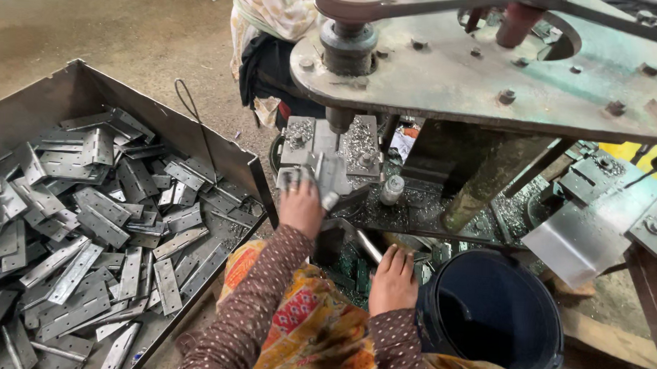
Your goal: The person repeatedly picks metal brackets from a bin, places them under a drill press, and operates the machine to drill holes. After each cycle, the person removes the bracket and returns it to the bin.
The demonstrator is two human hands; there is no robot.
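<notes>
L hand (302, 205) grips a flat grey metal hinge plate (327, 171), fingers closed round its near edge, holding it on the press bed directly under the drill spindle (339, 118). R hand (393, 279) wraps a steel lever handle (368, 246) just near of the bed, fingers curled shut. Bed strewn w/ metal shavings. Left: steel tray (74, 85) heaped w/ hinges (98, 226). Right: dark bucket (496, 310). Dirt floor far left; grimy green machine frame (569, 77) overhead.
</notes>
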